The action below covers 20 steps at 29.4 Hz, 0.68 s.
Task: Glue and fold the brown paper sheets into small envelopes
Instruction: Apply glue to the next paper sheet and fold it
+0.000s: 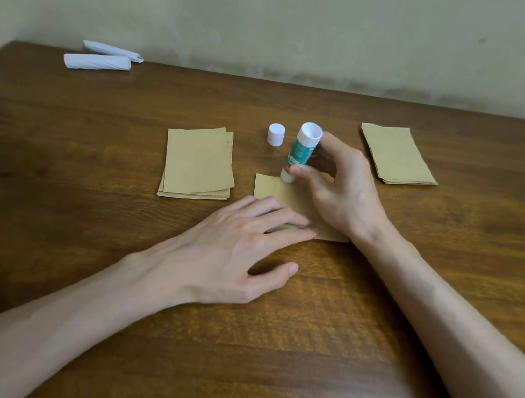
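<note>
— Where is the sheet I'm gluing?

— The brown sheet (269, 188) lies flat on the table (86, 209) under both my hands. My left hand (242, 239) presses its near edge with straight fingers.

— And the glue?

— My right hand (340, 182) curls round the glue stick (300, 152), which stands nearly upright, its lower end on the sheet's far left corner.

— Count?

— One loose sheet, one glue stick, one cap (276, 134), a left stack (197, 163) and a right stack (397, 154), and two white rolls (97, 62).
</note>
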Available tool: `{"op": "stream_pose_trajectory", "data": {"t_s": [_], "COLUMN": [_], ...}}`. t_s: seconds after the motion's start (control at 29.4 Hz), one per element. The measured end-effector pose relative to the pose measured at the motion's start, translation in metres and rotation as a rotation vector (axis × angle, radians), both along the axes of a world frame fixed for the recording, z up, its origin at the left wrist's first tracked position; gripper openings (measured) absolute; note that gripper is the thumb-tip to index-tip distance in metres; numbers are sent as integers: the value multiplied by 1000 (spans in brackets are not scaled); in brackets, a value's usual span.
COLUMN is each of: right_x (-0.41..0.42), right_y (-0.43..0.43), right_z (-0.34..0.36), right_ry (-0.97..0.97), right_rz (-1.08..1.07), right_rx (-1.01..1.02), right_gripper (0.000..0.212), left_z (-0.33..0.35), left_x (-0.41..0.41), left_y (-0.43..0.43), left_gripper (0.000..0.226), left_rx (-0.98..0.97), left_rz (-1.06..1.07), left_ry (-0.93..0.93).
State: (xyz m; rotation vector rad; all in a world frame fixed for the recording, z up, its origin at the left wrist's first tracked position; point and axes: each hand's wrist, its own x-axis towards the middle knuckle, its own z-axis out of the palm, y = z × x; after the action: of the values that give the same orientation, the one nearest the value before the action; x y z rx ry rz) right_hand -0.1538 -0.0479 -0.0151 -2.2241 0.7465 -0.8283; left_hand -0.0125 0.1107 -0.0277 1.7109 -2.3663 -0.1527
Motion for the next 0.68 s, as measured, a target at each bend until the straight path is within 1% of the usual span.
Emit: {"op": "stream_pose_trajectory", "data": {"t_s": [0.07, 0.1, 0.14, 0.31, 0.44, 0.68], "right_x": [-2, -3, -5, -6, -3, 7], "right_y": [1, 2, 3, 10, 12, 7], "right_z": [3, 5, 7, 9, 7, 5], "right_ry": [-123, -150, -140, 51, 123, 146], "right_rz": [-13, 3, 33, 138, 119, 34], "right_rx": [58, 77, 81, 4, -72, -127], "right_gripper": [20, 19, 19, 21, 19, 19], "left_z": [0, 0, 0, 0, 0, 0], "left_x": [0, 0, 0, -1, 0, 0], "left_y": [0, 1, 1, 1, 1, 1], "left_gripper": [56, 56, 56, 53, 52, 54], "left_rx": [-7, -10, -14, -41, -52, -28], "left_rz": [1, 0, -1, -5, -4, 7], "left_ry": [3, 5, 7, 15, 21, 11]}}
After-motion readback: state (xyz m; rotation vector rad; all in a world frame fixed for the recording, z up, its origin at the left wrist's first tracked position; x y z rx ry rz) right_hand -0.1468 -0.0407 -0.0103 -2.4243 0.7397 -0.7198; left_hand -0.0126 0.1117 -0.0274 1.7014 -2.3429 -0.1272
